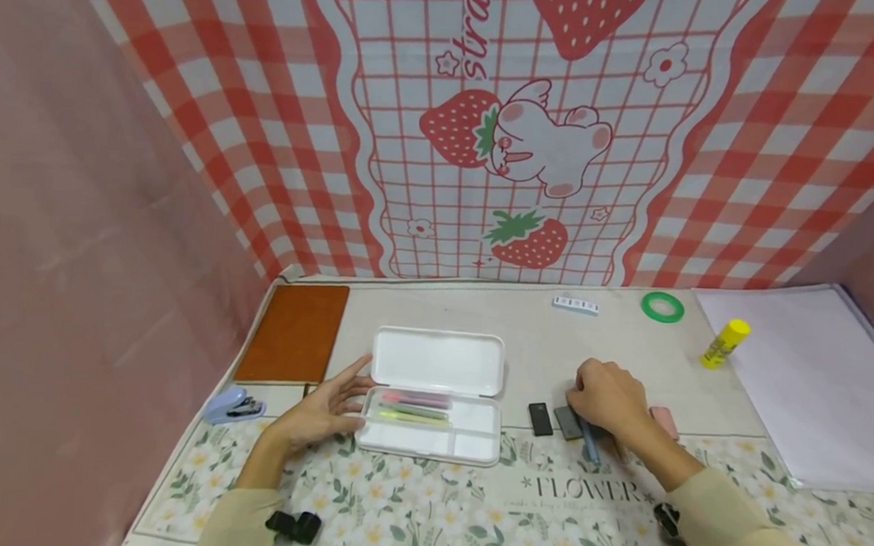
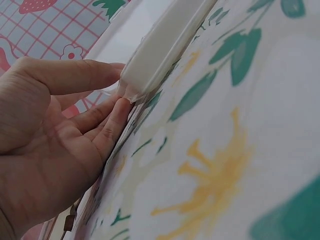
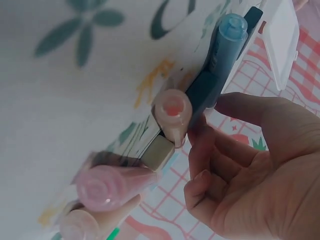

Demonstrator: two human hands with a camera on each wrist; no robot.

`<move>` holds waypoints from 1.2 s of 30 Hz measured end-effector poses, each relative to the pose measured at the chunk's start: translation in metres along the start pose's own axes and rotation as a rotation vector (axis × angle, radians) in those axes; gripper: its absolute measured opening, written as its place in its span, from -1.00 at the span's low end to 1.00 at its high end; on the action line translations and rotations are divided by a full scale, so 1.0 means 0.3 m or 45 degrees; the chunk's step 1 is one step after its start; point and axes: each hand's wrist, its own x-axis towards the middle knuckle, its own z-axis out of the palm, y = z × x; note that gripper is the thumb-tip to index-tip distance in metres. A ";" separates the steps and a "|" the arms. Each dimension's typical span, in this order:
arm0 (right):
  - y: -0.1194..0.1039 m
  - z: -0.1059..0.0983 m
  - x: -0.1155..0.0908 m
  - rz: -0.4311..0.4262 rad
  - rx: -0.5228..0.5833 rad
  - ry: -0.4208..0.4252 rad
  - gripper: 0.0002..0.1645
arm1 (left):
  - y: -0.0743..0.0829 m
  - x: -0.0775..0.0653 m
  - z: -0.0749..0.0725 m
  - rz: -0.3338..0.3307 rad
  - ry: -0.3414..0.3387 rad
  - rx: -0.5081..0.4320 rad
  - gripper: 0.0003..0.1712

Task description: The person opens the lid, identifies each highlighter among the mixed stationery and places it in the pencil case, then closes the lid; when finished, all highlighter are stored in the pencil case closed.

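An open white pencil case (image 1: pixel 477 451) lies with its lid (image 1: pixel 437 361) tipped back; several pens (image 1: pixel 413 412) in pink, green and yellow lie in its rear-left part. At its left end, my left hand (image 1: pixel 327 408) holds the case, thumb and fingertips at its corner (image 2: pixel 142 75). My right hand (image 1: pixel 613 396) is down among small stationery to the right, thumb and forefinger pinching a blue pen (image 3: pixel 227 47) near its far end. Close by are a black block (image 1: pixel 540 419), a grey block (image 1: pixel 567 423), a peach pen (image 3: pixel 172 112), an olive block (image 3: pixel 157 152) and a pink pen (image 3: pixel 107 187).
A brown notebook (image 1: pixel 294 335) and a lavender stapler (image 1: pixel 234 406) lie on the left. At the back are a small white-and-blue strip (image 1: pixel 575 305) and a green tape roll (image 1: pixel 663 307). A yellow glue stick (image 1: pixel 726 344) stands beside a white sheet (image 1: pixel 813 388) on the right.
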 end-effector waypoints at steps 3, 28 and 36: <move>-0.001 -0.007 0.003 0.005 0.047 -0.001 -0.82 | 0.001 -0.003 0.000 -0.004 0.009 -0.003 0.09; -0.364 -0.105 0.044 -0.437 0.130 0.217 -0.81 | 0.004 -0.006 0.000 0.007 -0.017 0.001 0.10; -0.536 -0.016 0.045 -0.601 0.164 0.093 -0.82 | 0.009 -0.001 0.004 0.018 -0.017 0.003 0.10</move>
